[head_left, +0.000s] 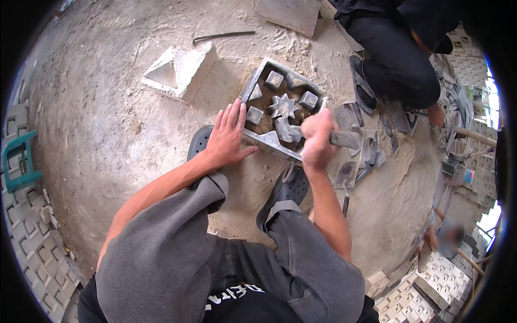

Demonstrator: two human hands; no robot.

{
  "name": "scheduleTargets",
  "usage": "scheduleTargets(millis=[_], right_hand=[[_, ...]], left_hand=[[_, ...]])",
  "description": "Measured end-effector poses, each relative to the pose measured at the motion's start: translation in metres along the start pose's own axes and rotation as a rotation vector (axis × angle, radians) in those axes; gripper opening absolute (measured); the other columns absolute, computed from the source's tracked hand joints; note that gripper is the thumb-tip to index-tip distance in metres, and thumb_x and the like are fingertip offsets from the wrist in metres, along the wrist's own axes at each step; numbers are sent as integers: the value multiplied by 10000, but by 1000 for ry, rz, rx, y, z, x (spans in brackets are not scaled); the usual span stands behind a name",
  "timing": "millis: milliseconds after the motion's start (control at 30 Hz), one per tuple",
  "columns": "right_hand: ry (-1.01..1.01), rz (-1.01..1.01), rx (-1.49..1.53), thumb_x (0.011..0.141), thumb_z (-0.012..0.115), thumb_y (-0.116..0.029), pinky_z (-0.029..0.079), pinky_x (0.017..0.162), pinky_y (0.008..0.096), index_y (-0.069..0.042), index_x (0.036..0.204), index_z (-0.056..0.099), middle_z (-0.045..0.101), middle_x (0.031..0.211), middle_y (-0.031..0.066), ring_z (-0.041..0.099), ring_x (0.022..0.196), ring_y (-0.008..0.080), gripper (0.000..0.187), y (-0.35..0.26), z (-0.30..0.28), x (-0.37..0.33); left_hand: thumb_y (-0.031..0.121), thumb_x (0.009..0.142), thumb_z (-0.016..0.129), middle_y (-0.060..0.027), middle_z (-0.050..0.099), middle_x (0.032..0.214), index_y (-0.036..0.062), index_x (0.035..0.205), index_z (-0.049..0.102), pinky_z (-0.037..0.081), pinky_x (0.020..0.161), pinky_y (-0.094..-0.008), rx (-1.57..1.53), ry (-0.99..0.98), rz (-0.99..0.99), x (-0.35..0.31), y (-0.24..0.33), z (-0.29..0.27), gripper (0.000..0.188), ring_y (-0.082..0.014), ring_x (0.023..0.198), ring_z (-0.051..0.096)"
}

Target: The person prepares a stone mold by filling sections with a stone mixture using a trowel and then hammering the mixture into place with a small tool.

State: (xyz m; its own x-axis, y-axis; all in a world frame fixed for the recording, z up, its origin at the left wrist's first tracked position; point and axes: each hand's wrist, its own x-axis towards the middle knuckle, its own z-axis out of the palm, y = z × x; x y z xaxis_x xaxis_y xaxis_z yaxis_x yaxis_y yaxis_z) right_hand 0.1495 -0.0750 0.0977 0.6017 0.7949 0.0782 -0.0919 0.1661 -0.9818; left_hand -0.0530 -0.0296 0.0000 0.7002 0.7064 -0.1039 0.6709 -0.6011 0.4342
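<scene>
A grey metal mould (257, 79) lies on the dusty ground before me, with raised blocks and a star-shaped piece (284, 106) in its middle. Damp-looking sandy material fills the gaps between them. My left hand (229, 137) is open, its fingers laid flat against the mould's left rim. Over the right side of the mould, my right hand (319, 141) is closed round a hammer (344, 139), a little smeared by motion. The hammer's blocky grey head (287, 131) is low among the raised blocks; whether it touches them I cannot tell.
A white cast block (183, 72) and a bent metal rod (223, 35) lie beyond the mould. Trowels (347, 172) and other tools lie to its right. Another person (398, 64) crouches at the far right. A teal plastic stool (21, 161) stands left, near stacked patterned blocks (32, 231).
</scene>
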Motion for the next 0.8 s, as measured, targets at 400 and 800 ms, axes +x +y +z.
scheduleTargets(millis=[400,800], right_hand=[[-11,-48,69,1040,483,-160,266,482,293,-47,614,440,445,559,-21,366,501,83,442,-16,-12,-7],[-80,-78,26,1057,488,-214,294,481,284,-67,620,448,434,567,-33,374,511,71,462,-26,-5,6]], left_hand=[[598,808,729,-297,122,1624,-108,1557,88,128,1239,-511,3,-16,-15,3,3,-7,1212,-420,1525,136],[585,802,742,-301,102,1630,-105,1560,86,129,1239,-515,-14,-44,-26,6,6,-6,1217,-417,1527,134]])
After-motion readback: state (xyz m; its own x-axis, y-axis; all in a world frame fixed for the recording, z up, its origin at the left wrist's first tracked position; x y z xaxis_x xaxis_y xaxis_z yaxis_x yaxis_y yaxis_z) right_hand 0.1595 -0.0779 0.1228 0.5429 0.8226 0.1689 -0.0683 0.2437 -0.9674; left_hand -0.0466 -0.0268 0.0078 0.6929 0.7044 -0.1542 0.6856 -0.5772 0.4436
